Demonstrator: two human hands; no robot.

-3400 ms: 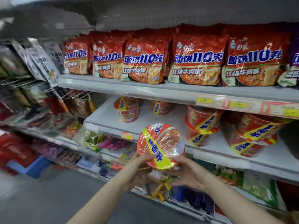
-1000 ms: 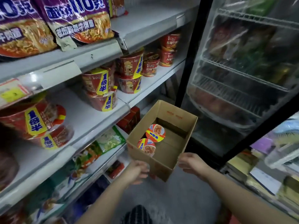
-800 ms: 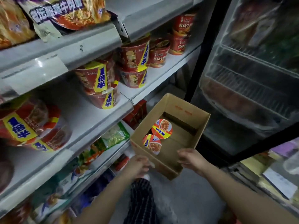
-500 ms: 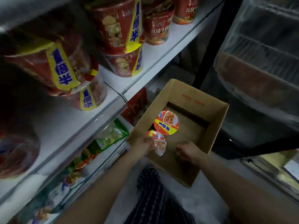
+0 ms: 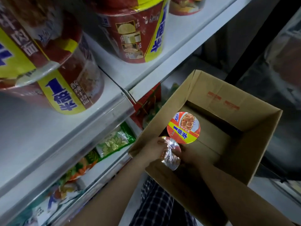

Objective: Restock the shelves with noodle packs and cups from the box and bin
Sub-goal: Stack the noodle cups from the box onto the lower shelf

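Note:
An open cardboard box (image 5: 254,137) stands on the floor below the shelves. Inside it are two noodle cups in shiny wrap. The near noodle cup (image 5: 171,154) sits between both my hands: my left hand (image 5: 154,148) grips its left side, and my right hand (image 5: 189,156) holds its right side from within the box. The far noodle cup (image 5: 183,127) stands upright beside it, its orange and yellow lid facing up. Red noodle cups with yellow bands (image 5: 68,79) fill the white shelf (image 5: 114,101) above.
More red cups (image 5: 135,31) stand further along the shelf. Green snack bags (image 5: 114,142) lie on the lower shelf at left. A dark glass-door fridge (image 5: 280,54) rises right of the box. My checked trouser leg (image 5: 156,204) shows below the box.
I put a cup on the shelf, turned right and bent down over the box. Both hands went into it and closed round the near cup.

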